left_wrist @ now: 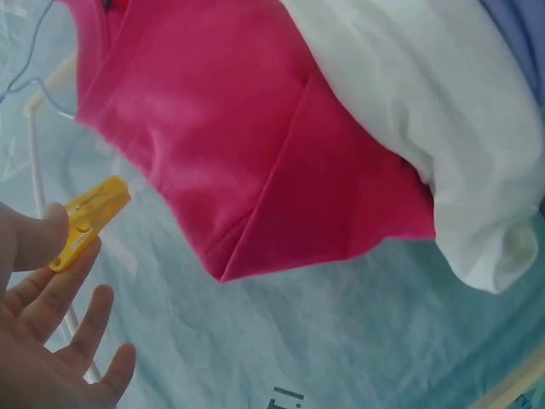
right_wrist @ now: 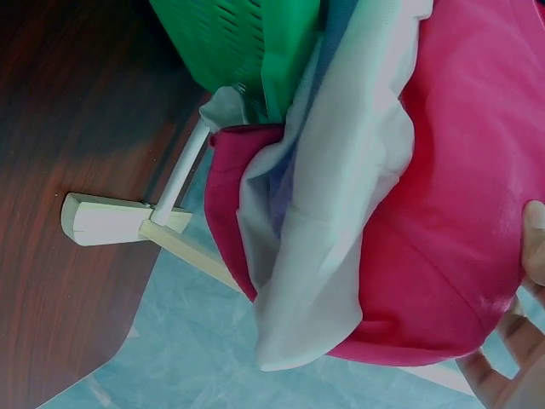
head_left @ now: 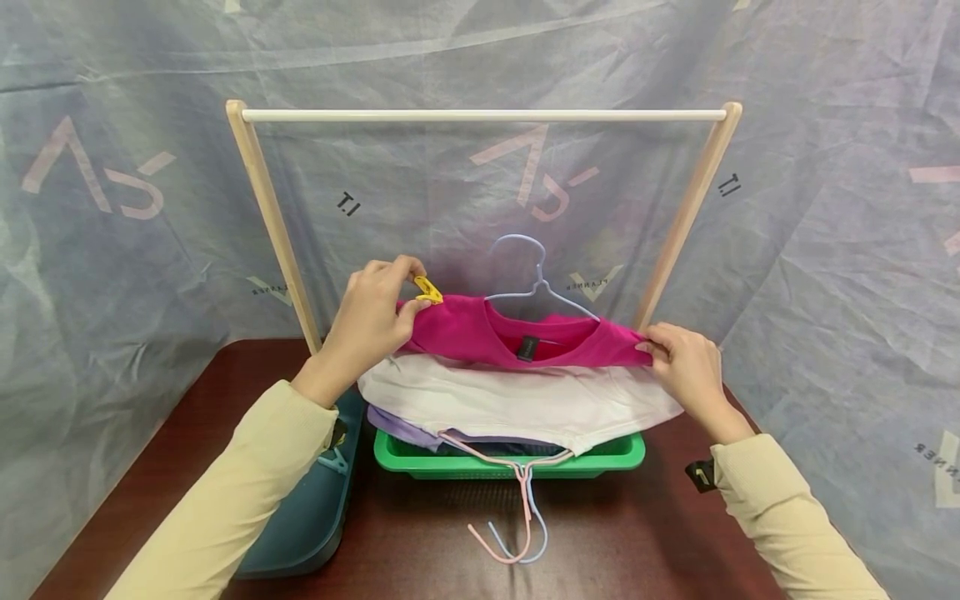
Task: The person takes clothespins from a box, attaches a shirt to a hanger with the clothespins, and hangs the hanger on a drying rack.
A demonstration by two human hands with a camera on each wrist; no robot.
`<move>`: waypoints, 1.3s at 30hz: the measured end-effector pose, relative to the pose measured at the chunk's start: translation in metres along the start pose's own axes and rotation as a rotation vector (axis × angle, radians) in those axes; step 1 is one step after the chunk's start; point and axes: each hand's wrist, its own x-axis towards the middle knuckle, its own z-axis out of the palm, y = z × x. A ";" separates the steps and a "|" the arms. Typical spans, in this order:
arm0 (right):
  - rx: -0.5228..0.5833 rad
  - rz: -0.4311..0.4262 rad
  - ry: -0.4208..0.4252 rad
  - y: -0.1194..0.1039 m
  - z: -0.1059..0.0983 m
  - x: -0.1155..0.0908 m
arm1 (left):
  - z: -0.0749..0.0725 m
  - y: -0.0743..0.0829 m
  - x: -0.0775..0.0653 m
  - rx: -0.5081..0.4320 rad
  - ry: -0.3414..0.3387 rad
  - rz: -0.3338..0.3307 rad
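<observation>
Between thumb and index finger my left hand (head_left: 369, 312) pinches a yellow clothespin (left_wrist: 92, 217), its other fingers spread. In the left wrist view the clothespin sits apart from the shirt's edge. A magenta shirt (head_left: 461, 332) with a dark neck label lies over the pile, a light blue hanger (head_left: 540, 287) inside it, hook pointing up. My right hand (head_left: 686, 362) pinches the shirt near its right shoulder. Beneath it is a white garment (head_left: 510, 400), with a purple garment (head_left: 405, 429) under that. A pink hanger (head_left: 524, 500) and another light blue hanger (head_left: 542, 521) hang hooks toward me.
A green basket (head_left: 510, 467) stands under the clothes on the dark wooden table (head_left: 600, 542). Behind rises a rack with a white rod (head_left: 480, 115) and wooden posts (head_left: 686, 221). At left, a dark teal tray (head_left: 300, 525) holds a light blue clothespin (head_left: 334, 461).
</observation>
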 end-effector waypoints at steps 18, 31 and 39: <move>0.011 0.003 0.007 0.001 0.001 0.000 | 0.020 0.007 0.011 0.105 0.067 0.101; 0.017 0.003 0.012 0.000 0.001 -0.001 | 0.019 0.005 0.007 0.087 -0.004 0.098; 0.021 -0.014 0.026 0.001 0.003 0.000 | 0.016 0.003 0.004 0.074 -0.020 0.083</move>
